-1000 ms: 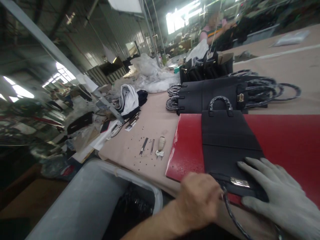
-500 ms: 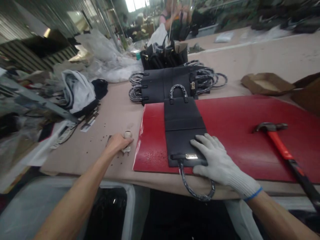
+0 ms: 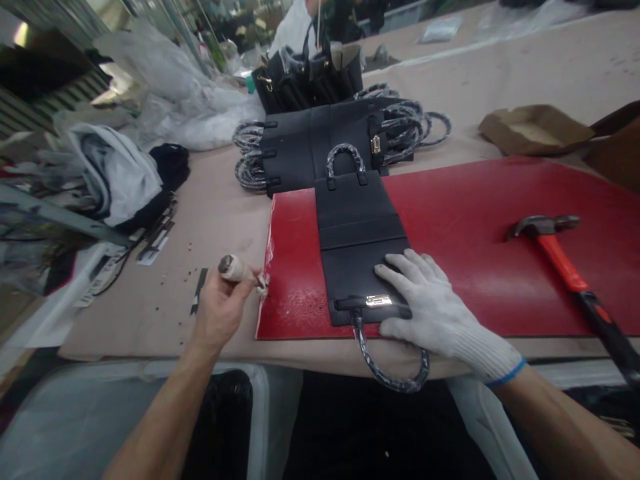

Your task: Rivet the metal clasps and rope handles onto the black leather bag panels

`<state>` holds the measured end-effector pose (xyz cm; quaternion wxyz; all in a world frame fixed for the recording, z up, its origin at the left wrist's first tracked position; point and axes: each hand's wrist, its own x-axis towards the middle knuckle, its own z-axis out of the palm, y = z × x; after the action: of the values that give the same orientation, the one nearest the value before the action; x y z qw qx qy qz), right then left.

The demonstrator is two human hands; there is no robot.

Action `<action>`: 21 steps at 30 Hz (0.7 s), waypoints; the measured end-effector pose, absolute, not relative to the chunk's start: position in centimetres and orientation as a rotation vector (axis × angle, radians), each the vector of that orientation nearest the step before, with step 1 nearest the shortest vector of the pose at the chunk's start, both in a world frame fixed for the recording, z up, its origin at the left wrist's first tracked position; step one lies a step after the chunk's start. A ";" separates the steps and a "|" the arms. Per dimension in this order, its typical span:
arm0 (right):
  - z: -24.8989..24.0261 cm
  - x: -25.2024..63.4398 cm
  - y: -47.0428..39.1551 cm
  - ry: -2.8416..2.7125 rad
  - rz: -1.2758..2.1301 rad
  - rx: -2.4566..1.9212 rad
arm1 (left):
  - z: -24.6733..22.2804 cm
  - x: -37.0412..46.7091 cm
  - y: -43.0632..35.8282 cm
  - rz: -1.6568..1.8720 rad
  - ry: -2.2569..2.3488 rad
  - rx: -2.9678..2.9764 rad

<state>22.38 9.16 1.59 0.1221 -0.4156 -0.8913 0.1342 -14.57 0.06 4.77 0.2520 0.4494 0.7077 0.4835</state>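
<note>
My bare left hand (image 3: 223, 307) is closed around a small tool with a pale wrapped handle (image 3: 237, 268), beside the left edge of the red board (image 3: 295, 260). On the board lies a flat black bag panel (image 3: 360, 227) with a shiny metal plate (image 3: 379, 301) and a patterned loop handle (image 3: 373, 373) hanging over the table's front edge. My gloved right hand (image 3: 430, 307) lies spread on the panel's lower right corner. To the right, a hammer (image 3: 563, 263) with a red and black handle rests on the board.
Behind the board are stacked black panels (image 3: 290, 143) with looped handles and black bags (image 3: 305, 80). A brown tray (image 3: 535, 130) sits at the back right. Small dark bits and a thin dark strip (image 3: 199, 291) lie on the table (image 3: 175, 320) at left. Plastic wrap is piled behind.
My left hand has lifted the pale-handled tool from the table and turned it, its lower end now near the board's edge. My right hand stays on the panel. The camera view has shifted.
</note>
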 end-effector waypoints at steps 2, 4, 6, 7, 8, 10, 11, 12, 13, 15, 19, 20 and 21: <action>1.7 22.3 9.1 -2.608 0.386 -1.223 | 4.3 -11.8 -0.7 1.405 1.839 1.299; 1.8 22.3 9.1 -2.615 0.375 -1.232 | 3.4 -9.6 -1.2 1.442 1.798 1.348; 1.9 22.3 9.1 -2.615 0.370 -1.235 | 2.4 -8.1 -1.4 1.448 1.797 1.381; 1.9 22.3 9.1 -2.612 0.376 -1.233 | 1.9 -7.6 -1.5 1.454 1.800 1.393; 1.9 22.3 9.1 -2.610 0.385 -1.230 | 1.6 -7.4 -1.4 1.464 1.800 1.399; 1.9 22.2 9.1 -2.603 0.402 -1.226 | 1.2 -7.4 -1.2 1.466 1.797 1.396; 1.9 22.2 9.1 -2.600 0.407 -1.226 | 1.1 -7.6 -1.1 1.452 1.796 1.390; 1.9 22.2 9.1 -2.597 0.409 -1.227 | 1.2 -7.8 -0.9 1.431 1.794 1.381; 1.9 22.2 9.1 -2.594 0.408 -1.229 | 1.3 -8.0 -0.8 1.410 1.791 1.369; 1.9 22.2 9.1 -2.591 0.399 -1.232 | 1.6 -8.1 -0.7 1.396 1.788 1.337; 1.8 22.3 9.0 -2.590 0.371 -1.232 | 1.8 -6.9 -1.0 1.506 1.689 1.330; 1.8 22.3 9.0 -2.590 0.369 -1.229 | 1.7 -6.3 -1.0 1.557 1.623 1.337; 1.8 22.2 9.0 -2.591 0.368 -1.227 | 1.5 -5.6 -1.1 1.600 1.549 1.340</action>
<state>22.25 9.01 1.82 0.1254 -0.4211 -0.8894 0.1262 -5.59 -1.05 1.47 0.2682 0.4966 0.5743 0.5930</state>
